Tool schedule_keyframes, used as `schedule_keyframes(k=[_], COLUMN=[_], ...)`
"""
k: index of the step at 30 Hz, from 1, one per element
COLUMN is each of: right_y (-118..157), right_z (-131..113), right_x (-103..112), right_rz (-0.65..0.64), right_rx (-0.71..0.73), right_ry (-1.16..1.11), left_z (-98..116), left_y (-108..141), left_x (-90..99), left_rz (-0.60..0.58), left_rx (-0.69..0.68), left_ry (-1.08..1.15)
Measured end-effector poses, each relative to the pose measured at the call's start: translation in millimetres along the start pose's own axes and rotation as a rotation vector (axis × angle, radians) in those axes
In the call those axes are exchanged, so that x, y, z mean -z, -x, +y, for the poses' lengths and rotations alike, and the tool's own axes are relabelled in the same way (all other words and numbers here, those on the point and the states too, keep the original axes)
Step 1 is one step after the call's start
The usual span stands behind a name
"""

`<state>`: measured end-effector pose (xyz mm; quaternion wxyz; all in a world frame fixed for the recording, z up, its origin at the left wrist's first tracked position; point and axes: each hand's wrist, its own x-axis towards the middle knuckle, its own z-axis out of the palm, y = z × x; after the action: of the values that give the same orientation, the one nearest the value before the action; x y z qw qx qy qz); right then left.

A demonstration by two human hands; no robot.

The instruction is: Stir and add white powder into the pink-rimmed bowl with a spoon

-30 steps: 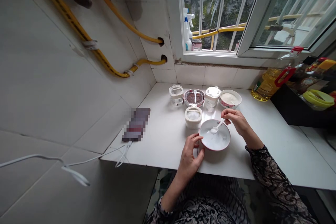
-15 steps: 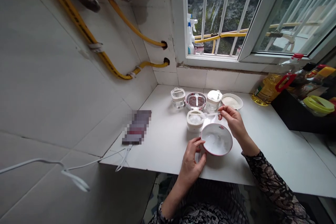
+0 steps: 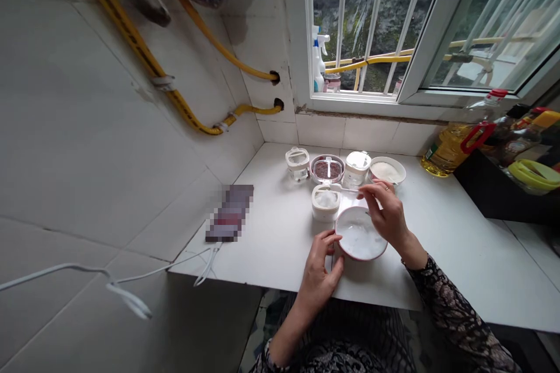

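A white bowl (image 3: 359,236) with a thin red rim stands near the counter's front edge, with some white stuff inside. My left hand (image 3: 321,262) grips its left side, fingertips on the rim and thumb below. My right hand (image 3: 387,213) is over the bowl's right rim, its fingers pinching the handle of a small white spoon (image 3: 347,190). The spoon reaches left to the back of an open white jar (image 3: 326,203) filled with white grains. Whether the spoon's tip carries anything is too small to tell.
Behind stand a clear lidded jar (image 3: 297,164), a dish of dark red stuff (image 3: 327,170), another white jar (image 3: 356,168) and a bowl of pale grains (image 3: 387,170). An oil bottle (image 3: 446,148) and black box (image 3: 490,186) are at right; a blurred-out device (image 3: 230,213) lies left.
My right hand has turned and moved slightly left over the bowl. The spoon has shifted from above the jar's front toward its back edge. My left hand has stayed on the bowl.
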<state>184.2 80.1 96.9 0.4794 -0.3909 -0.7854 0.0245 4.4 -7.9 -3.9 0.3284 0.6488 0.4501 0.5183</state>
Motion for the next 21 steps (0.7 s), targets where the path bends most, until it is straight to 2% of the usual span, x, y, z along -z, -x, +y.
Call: schedule_keyframes(k=[2, 4, 9, 11, 15, 17, 21], right_y=[0, 1, 2, 4, 8, 8, 7], right_z=[3, 9, 18, 15, 5, 3, 7], right_x=[10, 21, 37, 38, 37, 38, 40], right_rz=[-0.015, -0.092, -0.339, -0.449, -0.643, -0.634, -0.528], right_rx=[-0.123, -0.188, 0.035, 0.063, 0.051, 0.032, -0.028], right_ry=[-0.045, -0.036, 0.185, 0.24, 0.088, 0.008, -0.007], left_z=[0, -1, -2, -1, 0, 0, 1], left_y=[0, 0, 1, 1, 0, 0, 0], left_x=[0.6, 1.2, 2.0, 2.2, 2.9, 3.3, 3.9], left_rz=[-0.002, -0.002, 0.001, 0.002, -0.003, -0.001, -0.004], left_rx=[0.005, 0.009, -0.007, -0.01, -0.013, -0.021, -0.02], left_ry=[-0.008, -0.017, -0.043, -0.048, -0.06, -0.07, -0.077])
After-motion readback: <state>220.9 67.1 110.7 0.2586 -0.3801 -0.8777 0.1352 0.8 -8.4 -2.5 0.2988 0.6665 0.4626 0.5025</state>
